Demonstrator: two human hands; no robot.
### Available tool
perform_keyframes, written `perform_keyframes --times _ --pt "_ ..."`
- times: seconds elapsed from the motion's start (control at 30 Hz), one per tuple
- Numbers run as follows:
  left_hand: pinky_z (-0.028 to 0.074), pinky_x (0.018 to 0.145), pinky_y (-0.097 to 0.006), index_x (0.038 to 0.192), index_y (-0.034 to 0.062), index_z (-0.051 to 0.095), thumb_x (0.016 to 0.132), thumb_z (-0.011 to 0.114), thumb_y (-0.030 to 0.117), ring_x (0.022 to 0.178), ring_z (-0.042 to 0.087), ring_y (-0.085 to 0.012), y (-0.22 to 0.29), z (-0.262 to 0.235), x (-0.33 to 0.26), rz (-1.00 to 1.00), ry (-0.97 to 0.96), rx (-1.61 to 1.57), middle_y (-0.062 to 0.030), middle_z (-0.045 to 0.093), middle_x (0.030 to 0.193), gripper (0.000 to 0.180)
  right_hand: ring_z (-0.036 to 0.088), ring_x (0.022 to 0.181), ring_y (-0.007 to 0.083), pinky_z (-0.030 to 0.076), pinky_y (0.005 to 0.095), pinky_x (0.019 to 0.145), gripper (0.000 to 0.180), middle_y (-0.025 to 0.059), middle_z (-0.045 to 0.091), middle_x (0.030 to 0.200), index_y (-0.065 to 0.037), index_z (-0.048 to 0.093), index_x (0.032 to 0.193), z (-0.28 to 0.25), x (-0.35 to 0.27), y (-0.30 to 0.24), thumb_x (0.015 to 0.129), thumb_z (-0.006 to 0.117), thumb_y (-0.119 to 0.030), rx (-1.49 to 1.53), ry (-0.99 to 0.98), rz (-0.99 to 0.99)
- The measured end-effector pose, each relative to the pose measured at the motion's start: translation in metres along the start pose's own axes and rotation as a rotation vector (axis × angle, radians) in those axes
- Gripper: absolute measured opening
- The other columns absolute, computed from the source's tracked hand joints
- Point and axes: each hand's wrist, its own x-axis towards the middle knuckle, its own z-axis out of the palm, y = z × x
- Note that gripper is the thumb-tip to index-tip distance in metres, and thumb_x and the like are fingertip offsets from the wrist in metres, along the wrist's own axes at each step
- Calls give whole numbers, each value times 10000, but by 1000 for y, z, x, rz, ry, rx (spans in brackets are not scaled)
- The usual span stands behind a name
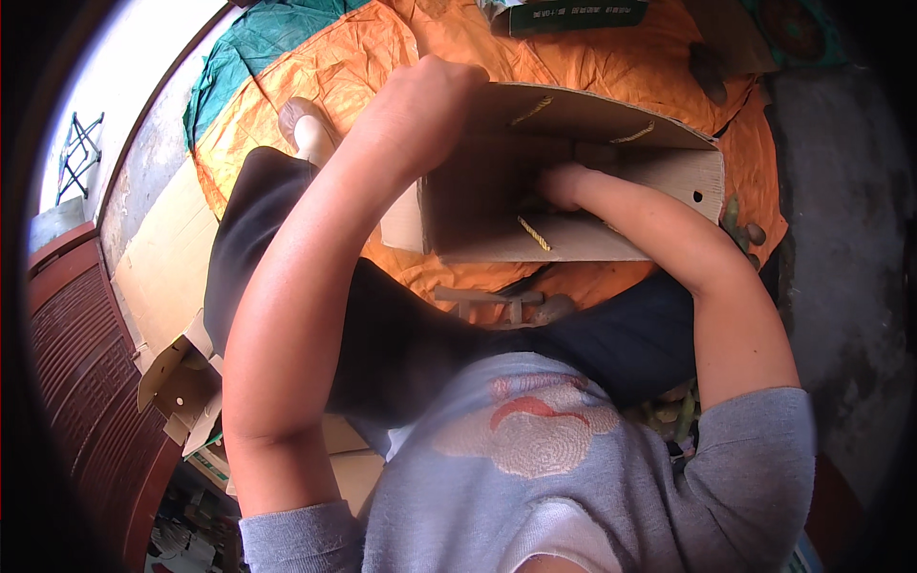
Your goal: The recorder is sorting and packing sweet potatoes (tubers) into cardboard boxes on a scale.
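Observation:
A brown cardboard box (669, 177) lies tilted on the orange tarp between my knees, its open side facing me. Short yellow cords (533, 234) stick through its walls. My left hand (430, 103) is closed at the box's upper left corner, gripping its edge; the fingertips are hidden behind the cardboard. Deep inside the box is my right hand (562, 186). Its fingers are lost in the shadow there, so neither their pose nor anything in them can be made out.
Under the box spreads an orange tarp (363, 53) with a green part (244, 72) at the far left. A printed carton (578, 17) stands at the far edge. Flattened cardboard (167, 263) and an open carton (186, 387) lie left. A low wooden frame (487, 298) sits between my legs.

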Motion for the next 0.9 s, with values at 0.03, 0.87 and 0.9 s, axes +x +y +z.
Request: perform_keyframes --times 0.03,0.87,0.9 --pt "555 808 -477 1246 84 651 834 533 -35 859 689 -395 -1 1 0 7 0 3 -233 697 897 445 614 1165 368 517 464 966 615 182 630 1261 -119 510 1394 1 -2 0 848 747 -271 13 9 3" --pt "436 1042 -372 1404 169 559 1029 538 359 1267 574 -252 -73 -29 8 -4 -15 -83 -169 609 1351 421 656 951 118 514 264 847 320 77 704 1088 -52 620 1254 375 -409 -17 940 663 -91 1198 1498 888" --pt "435 1043 -371 1409 173 555 1028 532 389 1279 564 -249 -77 -27 11 -28 -23 -92 -147 601 1370 439 659 935 125 518 274 836 322 84 709 1077 -53 620 1254 411 -401 -29 939 668 -104 1235 1504 893"
